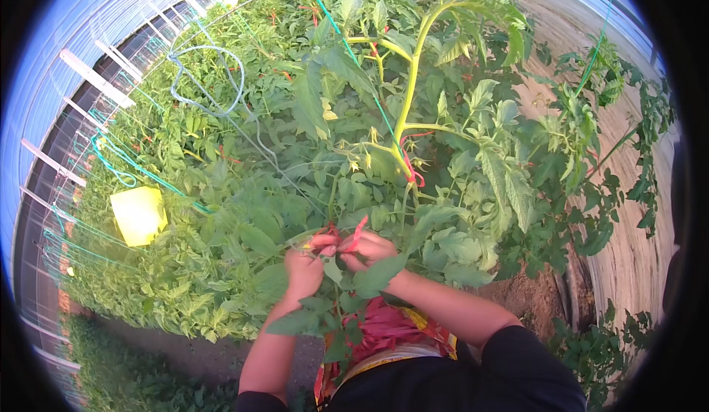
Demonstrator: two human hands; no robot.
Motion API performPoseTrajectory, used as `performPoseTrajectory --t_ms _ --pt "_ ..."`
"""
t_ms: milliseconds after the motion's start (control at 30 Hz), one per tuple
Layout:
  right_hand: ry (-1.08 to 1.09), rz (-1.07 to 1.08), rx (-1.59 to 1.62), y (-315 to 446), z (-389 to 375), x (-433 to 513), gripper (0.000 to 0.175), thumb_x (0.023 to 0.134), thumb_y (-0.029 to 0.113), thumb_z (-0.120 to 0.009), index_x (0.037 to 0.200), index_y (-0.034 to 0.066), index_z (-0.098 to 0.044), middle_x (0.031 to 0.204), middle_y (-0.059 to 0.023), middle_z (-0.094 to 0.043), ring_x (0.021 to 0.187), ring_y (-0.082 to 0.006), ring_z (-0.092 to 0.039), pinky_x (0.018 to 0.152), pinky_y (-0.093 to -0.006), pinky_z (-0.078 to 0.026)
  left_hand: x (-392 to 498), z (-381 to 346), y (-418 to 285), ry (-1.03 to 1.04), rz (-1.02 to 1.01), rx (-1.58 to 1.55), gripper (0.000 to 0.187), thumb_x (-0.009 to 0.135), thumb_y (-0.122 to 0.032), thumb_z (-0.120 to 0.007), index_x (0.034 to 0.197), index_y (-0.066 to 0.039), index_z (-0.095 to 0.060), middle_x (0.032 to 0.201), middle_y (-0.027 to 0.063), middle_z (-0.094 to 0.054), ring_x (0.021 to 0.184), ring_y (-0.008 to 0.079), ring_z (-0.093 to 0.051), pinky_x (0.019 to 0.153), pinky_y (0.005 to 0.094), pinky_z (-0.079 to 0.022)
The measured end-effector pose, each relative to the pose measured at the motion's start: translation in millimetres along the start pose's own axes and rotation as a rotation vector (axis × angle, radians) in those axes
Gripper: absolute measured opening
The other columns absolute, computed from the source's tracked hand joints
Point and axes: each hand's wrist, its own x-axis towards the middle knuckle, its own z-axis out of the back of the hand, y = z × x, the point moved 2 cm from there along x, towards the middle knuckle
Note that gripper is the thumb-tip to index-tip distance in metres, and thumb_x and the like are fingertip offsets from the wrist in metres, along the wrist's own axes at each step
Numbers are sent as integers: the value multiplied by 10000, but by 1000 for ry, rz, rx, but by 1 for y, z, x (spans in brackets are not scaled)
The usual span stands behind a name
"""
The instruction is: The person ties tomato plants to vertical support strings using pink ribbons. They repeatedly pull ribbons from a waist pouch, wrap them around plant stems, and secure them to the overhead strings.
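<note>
Close together in front of me, both hands finger a red plastic tie strip (356, 238) at a tomato plant. My left hand (307, 262) pinches the strip near a stem, its fingertips partly behind a leaf. My right hand (367, 248) grips the strip, whose free end sticks up above the fingers. Just above and to the right, a thick tomato stem (411, 90) is tied with another red strip (410, 168) beside a green string (354, 57). Yellow tomato flowers (360, 162) hang left of that stem. At my waist lies a bundle of red strips (382, 331) in a colourful bag.
Dense tomato plants (221, 245) fill the left and middle. A yellow sticky trap (138, 216) hangs at the left, near coiled green twine (113, 157). Looped blue-grey twine (207, 79) hangs at upper left. Pale ground sheeting (626, 257) runs along the right, beside bare soil (520, 301).
</note>
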Motion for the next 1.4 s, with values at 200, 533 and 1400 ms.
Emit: performPoseTrajectory --t_ms 200,533,1400 --pt "4 261 -151 -7 -7 7 213 748 -12 -693 949 59 -680 957 -112 -655 809 -296 -655 707 -336 -545 -3 4 -4 -10 -225 335 264 787 87 -665 1025 -27 -684 982 75 -714 838 163 -676 755 287 -529" --pt "48 218 -381 -8 -10 19 269 735 1 -667 988 91 -644 897 -98 -647 802 -292 -654 686 -359 -545 -2 7 -12 20 -475 516 318 696 148 -676 945 -49 -664 926 74 -704 826 169 -672 726 290 -527" --pt "294 -667 330 -38 -25 18 156 917 185 -628 879 50 -697 776 -56 -686 714 -175 -636 655 -337 -507 -13 10 -11 -195 -668 773 327 694 66 -691 991 -72 -678 887 74 -663 708 208 -621 661 290 -501"
